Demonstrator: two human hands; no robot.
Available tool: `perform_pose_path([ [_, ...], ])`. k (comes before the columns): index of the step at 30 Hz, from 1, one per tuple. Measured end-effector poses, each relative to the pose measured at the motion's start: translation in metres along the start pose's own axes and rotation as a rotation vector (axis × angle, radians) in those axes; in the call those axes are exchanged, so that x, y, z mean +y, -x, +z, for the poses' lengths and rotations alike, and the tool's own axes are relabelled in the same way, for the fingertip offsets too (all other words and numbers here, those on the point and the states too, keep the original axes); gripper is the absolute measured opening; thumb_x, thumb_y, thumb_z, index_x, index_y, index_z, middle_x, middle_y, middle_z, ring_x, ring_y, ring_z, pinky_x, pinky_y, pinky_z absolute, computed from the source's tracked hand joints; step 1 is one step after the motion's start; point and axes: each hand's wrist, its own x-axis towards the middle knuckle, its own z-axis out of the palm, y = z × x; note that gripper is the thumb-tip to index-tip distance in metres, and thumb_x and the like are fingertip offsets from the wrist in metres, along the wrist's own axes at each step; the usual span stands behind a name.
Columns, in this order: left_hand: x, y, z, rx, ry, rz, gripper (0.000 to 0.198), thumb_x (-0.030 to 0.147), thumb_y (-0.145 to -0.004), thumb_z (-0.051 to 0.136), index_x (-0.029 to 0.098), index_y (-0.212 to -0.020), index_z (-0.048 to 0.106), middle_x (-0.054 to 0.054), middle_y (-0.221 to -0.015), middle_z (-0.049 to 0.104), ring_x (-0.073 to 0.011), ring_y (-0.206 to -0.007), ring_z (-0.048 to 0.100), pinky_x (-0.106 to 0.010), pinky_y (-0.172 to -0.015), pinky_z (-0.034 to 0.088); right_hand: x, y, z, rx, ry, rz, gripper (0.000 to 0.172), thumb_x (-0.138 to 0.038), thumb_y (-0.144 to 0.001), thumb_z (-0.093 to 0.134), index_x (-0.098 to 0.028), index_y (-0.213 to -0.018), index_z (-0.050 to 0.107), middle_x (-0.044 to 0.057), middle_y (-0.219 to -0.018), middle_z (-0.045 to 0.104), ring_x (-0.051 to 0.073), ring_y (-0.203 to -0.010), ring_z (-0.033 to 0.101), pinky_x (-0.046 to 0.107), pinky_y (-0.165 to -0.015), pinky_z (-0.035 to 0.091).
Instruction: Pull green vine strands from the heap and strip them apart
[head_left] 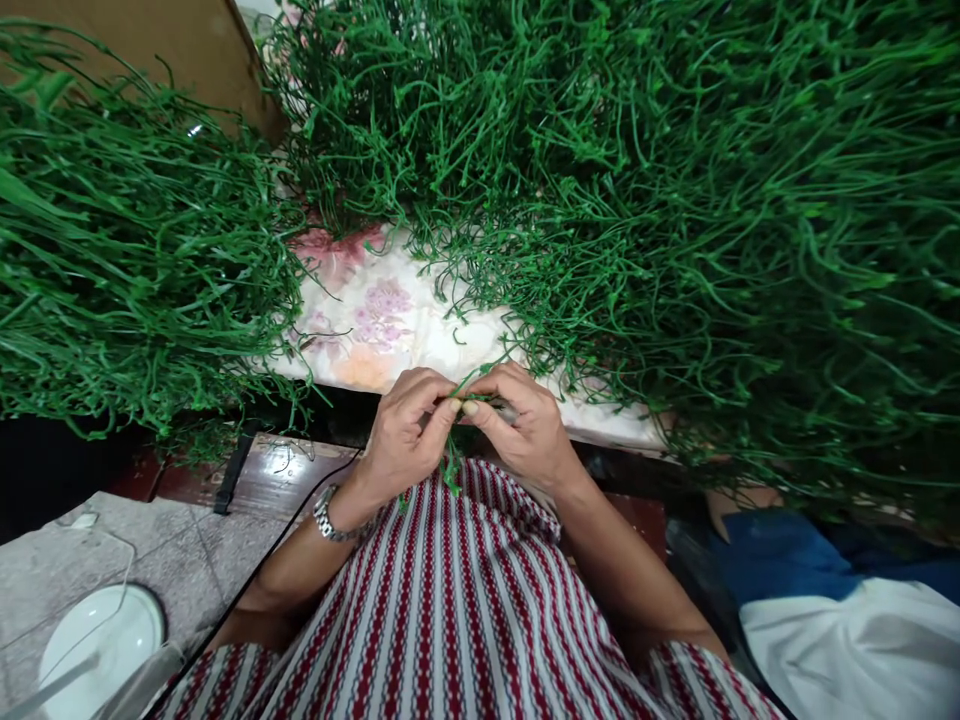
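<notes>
My left hand [411, 420] and my right hand [523, 422] meet just over my lap, thumbs almost touching. Both pinch a thin green plant sprig [451, 466], which looks like an artificial stem. One end hangs below the thumbs, and another part sticks up between the fingers. Its middle is hidden by my fingertips. Beyond my hands, the flower-patterned cloth [427, 325] covers the table edge, and a large heap of similar green stems [600, 220] spreads from the centre to the right.
Another pile of green stems [142, 260] hangs over the table edge at left. Behind it stands a brown board [165, 50]. A white round base [101, 650] with a cable sits on the tiled floor, lower left. Blue and white cloth [847, 640] shows at lower right.
</notes>
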Motion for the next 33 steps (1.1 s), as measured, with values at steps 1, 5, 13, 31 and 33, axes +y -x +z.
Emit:
perform_pose_path([
  [1, 0.001, -0.001, -0.001, -0.022, -0.007, 0.006, 0.007, 0.019, -0.083, 0.051, 0.018, -0.079, 0.056, -0.003, -0.072, 0.057, -0.0152, -0.071, 0.052, -0.029, -0.067, 0.04, 0.001, 0.0, -0.001, -0.006, 0.015, -0.015, 0.008, -0.023, -0.084, 0.054, -0.017, -0.083, 0.059, 0.002, -0.074, 0.06, 0.014, -0.073, 0.053, 0.029, -0.07, 0.04],
  [5, 0.005, -0.005, -0.006, -0.07, -0.092, 0.051, 0.01, 0.019, -0.083, 0.05, 0.018, -0.075, 0.054, -0.002, -0.069, 0.057, -0.0157, -0.069, 0.052, -0.03, -0.068, 0.038, 0.005, -0.003, -0.009, -0.053, 0.2, -0.125, 0.008, -0.02, -0.081, 0.052, -0.017, -0.079, 0.06, 0.002, -0.071, 0.058, 0.015, -0.07, 0.049, 0.031, -0.069, 0.037],
  [13, 0.004, -0.006, -0.01, -0.182, -0.302, 0.115, 0.009, 0.015, -0.081, 0.047, 0.018, -0.075, 0.054, -0.002, -0.067, 0.053, -0.0168, -0.069, 0.049, -0.032, -0.069, 0.036, 0.005, -0.009, -0.021, -0.17, 0.669, -0.324, 0.017, -0.021, -0.085, 0.047, -0.017, -0.074, 0.059, 0.005, -0.07, 0.053, 0.018, -0.072, 0.042, 0.034, -0.07, 0.032],
  [31, -0.001, 0.001, -0.005, -0.136, 0.045, -0.026, 0.008, 0.014, -0.078, 0.053, 0.018, -0.079, 0.06, -0.003, -0.078, 0.054, -0.0148, -0.076, 0.053, -0.029, -0.069, 0.042, 0.006, 0.005, -0.009, -0.175, 0.012, -0.064, 0.016, -0.031, -0.086, 0.053, -0.016, -0.091, 0.053, 0.004, -0.082, 0.06, 0.014, -0.077, 0.055, 0.025, -0.067, 0.044],
  [33, 0.001, 0.001, -0.005, -0.152, 0.037, -0.014, 0.008, 0.012, -0.079, 0.052, 0.018, -0.077, 0.058, -0.004, -0.08, 0.054, -0.0152, -0.078, 0.053, -0.029, -0.071, 0.042, 0.004, 0.006, -0.008, -0.178, 0.002, -0.051, 0.015, -0.029, -0.087, 0.051, -0.015, -0.092, 0.053, 0.004, -0.081, 0.058, 0.013, -0.076, 0.054, 0.025, -0.066, 0.043],
])
